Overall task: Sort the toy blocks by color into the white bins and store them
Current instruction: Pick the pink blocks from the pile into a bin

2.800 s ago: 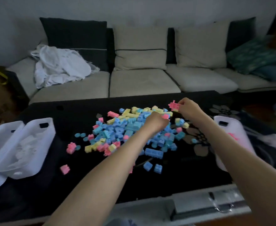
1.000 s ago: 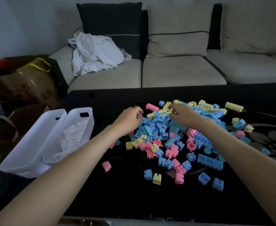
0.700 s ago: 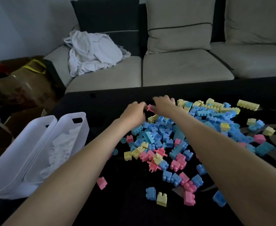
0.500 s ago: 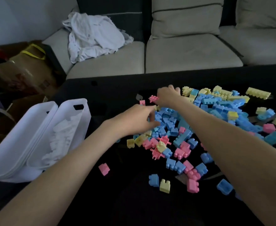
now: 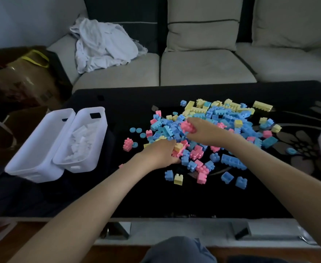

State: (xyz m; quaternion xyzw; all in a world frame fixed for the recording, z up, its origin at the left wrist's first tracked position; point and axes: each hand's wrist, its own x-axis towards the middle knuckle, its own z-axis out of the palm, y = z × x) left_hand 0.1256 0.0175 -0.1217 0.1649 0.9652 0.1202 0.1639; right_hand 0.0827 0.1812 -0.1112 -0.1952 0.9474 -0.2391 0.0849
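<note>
Right hand (image 5: 205,132) clamped on a clutch of small pink studded plastic blocks (image 5: 188,127), just above the mixed pink, blue and yellow pile (image 5: 222,118) on the glossy black table (image 5: 137,196) — light, stiff pieces, likely best pinched across flat sides. Left hand (image 5: 160,153) digs palm-down at the pile's 7 o'clock, grip unclear; white plastic bins (image 5: 80,166) wait at 9 o'clock.

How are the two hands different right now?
The right hand grips pink blocks, lifted above the pile; the left hand lies low, fingers in the pile's near edge. The right hand is farther out than the left hand. Both are bare, over the black table.
</note>
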